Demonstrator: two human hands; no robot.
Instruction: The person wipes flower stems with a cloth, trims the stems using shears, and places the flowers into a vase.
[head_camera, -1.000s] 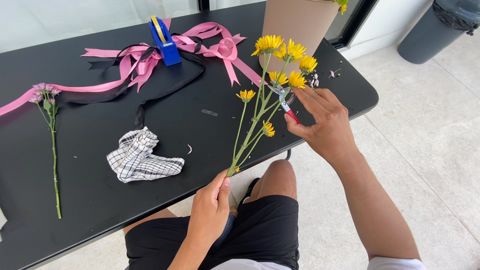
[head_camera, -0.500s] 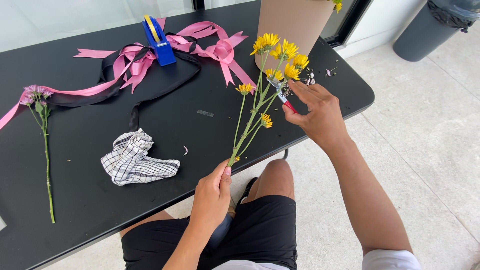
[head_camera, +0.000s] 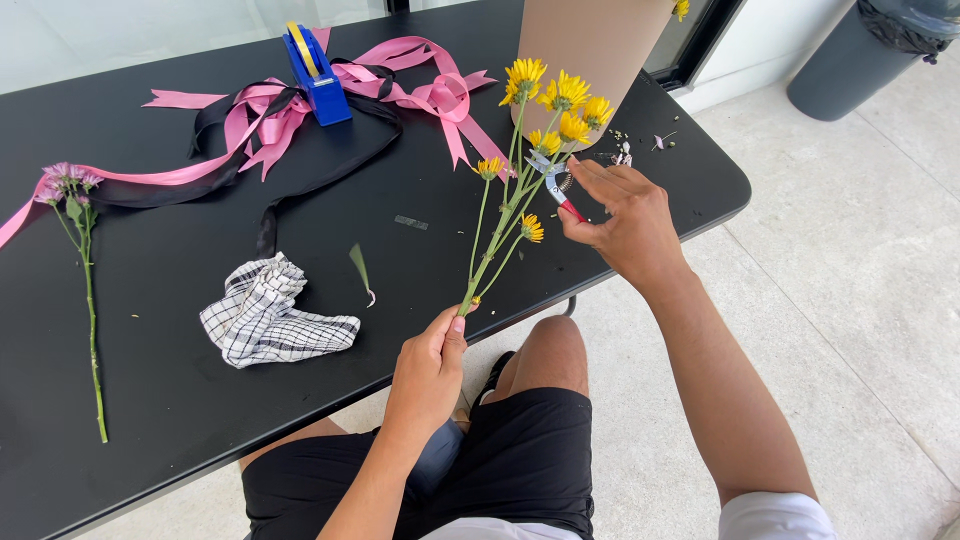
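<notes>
Low in the middle of the frame the left hand (head_camera: 428, 365) pinches the bottom of a branching stem of yellow flowers (head_camera: 512, 190), tilting it over the black counter (head_camera: 180, 400) so its blooms reach the right hand (head_camera: 625, 220) — closed around red-handled snips (head_camera: 556, 186) set against the upper stems, apparently for trimming. At the top edge stands a tall tan paper-wrapped container (head_camera: 590, 50) — only a bit of yellow shows at its rim, the rest of its contents out of view.

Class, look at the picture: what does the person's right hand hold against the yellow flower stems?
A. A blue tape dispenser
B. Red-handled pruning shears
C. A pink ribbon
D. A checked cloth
B: the right hand grips red-handled pruning shears at the yellow flowers, whose stem base the left hand pinches.
</notes>
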